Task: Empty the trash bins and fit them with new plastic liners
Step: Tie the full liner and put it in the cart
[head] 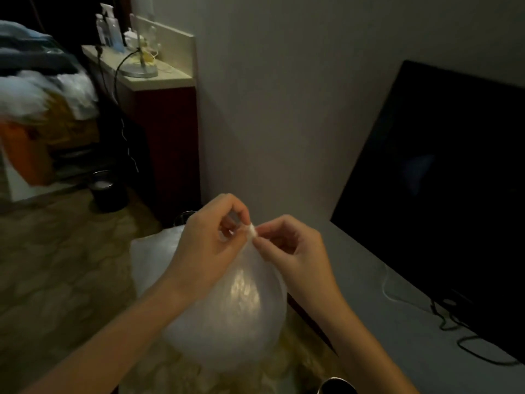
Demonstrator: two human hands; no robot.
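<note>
- The plastic liner [230, 317] hangs in mid-air right in front of me, puffed up like a balloon. I'd guess it's feather-light, thin, slippery and easy to tear.
- Best hold is the bunched neck on top, not the belly.
- My left hand [207, 245] and right hand [295, 251] are nearly closed, fingertips pinching that neck from either side.
- A dark trash bin [109, 194] sits well apart, back left.

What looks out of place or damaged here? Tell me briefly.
Nothing spilled or damaged shows. The left hand and right hand pinch the gathered top of the clear plastic bag. The only untidy bit: a black cable lying in loose loops on the desk beside the TV.
</note>
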